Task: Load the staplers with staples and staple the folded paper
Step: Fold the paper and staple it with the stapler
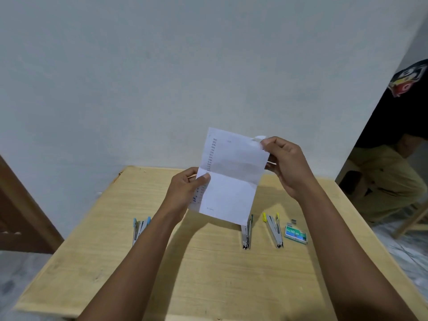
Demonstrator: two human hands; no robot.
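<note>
We hold the white, creased, printed paper sheet (231, 177) above the middle of the pale wooden bench (208, 274), long axis near upright, top leaning right. Our left hand (185, 191) pinches its left edge at the crease; our right hand (287, 167) pinches the top right corner.

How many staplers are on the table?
3: blue stapler at left, partly behind the left forearm; middle stapler below the paper; yellow stapler by the staple box. The paper may hide another.

Qty: 3 staplers (139, 229) (246, 235) (273, 230), 1 paper (231, 181), 1 staple box (296, 233), 1 staple strip (293, 220).
</note>
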